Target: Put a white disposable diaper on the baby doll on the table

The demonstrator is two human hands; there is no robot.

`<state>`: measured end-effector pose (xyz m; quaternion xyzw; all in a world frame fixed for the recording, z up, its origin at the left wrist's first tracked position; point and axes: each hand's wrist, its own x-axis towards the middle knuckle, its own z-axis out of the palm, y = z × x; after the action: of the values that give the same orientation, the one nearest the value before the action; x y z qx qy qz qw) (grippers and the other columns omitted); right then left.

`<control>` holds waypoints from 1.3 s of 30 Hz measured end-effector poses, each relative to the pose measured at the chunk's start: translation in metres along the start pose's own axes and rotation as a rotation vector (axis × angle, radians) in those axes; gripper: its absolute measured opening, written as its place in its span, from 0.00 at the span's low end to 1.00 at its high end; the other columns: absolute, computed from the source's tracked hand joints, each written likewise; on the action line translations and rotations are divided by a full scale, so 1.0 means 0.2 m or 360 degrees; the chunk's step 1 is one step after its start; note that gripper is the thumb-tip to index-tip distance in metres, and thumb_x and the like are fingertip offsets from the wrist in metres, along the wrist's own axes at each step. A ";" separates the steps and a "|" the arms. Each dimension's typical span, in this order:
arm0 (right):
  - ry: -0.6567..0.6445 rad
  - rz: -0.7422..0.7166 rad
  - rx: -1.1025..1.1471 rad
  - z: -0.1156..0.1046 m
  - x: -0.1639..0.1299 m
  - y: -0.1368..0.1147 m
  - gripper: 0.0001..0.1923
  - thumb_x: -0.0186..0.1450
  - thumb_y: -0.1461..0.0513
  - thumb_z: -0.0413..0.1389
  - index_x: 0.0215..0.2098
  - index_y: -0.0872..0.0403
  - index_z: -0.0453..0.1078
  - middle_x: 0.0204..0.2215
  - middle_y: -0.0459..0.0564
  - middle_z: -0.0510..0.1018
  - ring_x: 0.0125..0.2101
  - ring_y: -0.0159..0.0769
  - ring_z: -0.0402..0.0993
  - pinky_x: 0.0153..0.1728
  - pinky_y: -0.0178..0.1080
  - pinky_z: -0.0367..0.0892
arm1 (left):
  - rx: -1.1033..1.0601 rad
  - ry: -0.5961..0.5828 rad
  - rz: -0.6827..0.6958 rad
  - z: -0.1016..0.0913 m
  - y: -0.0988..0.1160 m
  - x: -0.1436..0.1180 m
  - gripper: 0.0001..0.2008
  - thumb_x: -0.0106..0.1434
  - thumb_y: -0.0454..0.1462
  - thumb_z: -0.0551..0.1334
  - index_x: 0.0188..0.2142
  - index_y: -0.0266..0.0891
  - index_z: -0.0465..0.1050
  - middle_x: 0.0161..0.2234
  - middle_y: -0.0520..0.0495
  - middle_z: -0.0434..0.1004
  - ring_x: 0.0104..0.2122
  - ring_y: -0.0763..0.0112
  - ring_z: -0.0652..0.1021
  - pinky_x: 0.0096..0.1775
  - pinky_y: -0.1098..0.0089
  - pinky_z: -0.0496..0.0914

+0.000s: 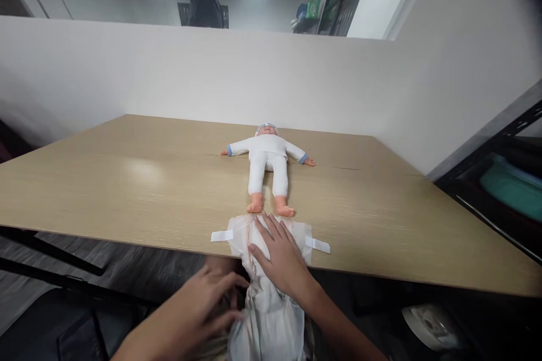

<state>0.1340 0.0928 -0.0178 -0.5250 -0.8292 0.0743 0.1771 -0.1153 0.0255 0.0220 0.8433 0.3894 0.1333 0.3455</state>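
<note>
A baby doll (268,166) in a white suit lies on its back on the wooden table (127,180), arms spread, feet toward me. Just below its feet a white diaper (237,237) with two side tabs hangs half over the table's front edge. My right hand (282,259) lies flat on the diaper's upper part, fingers spread, pressing it onto the table. My left hand (199,310) is below the table edge, fingers curled against the diaper's hanging lower part.
A white partition wall (169,67) runs behind the table; a person in dark clothes (203,5) stands beyond it. A dark shelf with a teal object (508,186) stands at the right. A dark chair (63,327) is at the lower left.
</note>
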 end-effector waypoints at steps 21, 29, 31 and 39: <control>0.0061 0.0006 0.0018 0.02 0.01 0.03 0.33 0.78 0.51 0.54 0.78 0.46 0.58 0.77 0.54 0.62 0.76 0.52 0.56 0.73 0.62 0.61 | 0.1441 -0.0011 0.1166 -0.44 -0.34 1.31 0.35 0.60 0.30 0.69 0.67 0.44 0.69 0.77 0.43 0.57 0.72 0.48 0.64 0.68 0.53 0.60; -0.0047 0.0007 0.0027 0.03 0.02 0.09 0.36 0.77 0.51 0.55 0.80 0.44 0.52 0.79 0.49 0.55 0.77 0.52 0.53 0.73 0.62 0.62 | 0.1066 0.0159 0.1316 -0.40 -0.32 1.44 0.14 0.76 0.43 0.60 0.57 0.44 0.76 0.63 0.41 0.79 0.58 0.50 0.75 0.58 0.52 0.67; -0.0087 0.0004 0.0049 0.02 0.05 0.11 0.37 0.77 0.49 0.54 0.80 0.42 0.51 0.79 0.48 0.53 0.77 0.52 0.53 0.74 0.62 0.61 | 0.0860 0.0172 0.1267 -0.44 -0.27 1.45 0.16 0.76 0.44 0.58 0.58 0.43 0.76 0.63 0.42 0.79 0.58 0.49 0.75 0.57 0.52 0.68; -0.0201 -0.0023 0.0147 -0.04 0.29 0.22 0.36 0.78 0.47 0.53 0.80 0.41 0.51 0.80 0.48 0.51 0.78 0.50 0.49 0.76 0.62 0.56 | 0.0018 0.0361 0.1014 -0.82 -0.03 1.50 0.18 0.69 0.45 0.68 0.56 0.45 0.78 0.54 0.48 0.85 0.52 0.57 0.82 0.58 0.56 0.71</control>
<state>0.1525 0.1638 -0.0107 -0.5045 -0.8382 0.1441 0.1489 -0.0022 0.3313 0.1232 0.9043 0.1430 0.3254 0.2364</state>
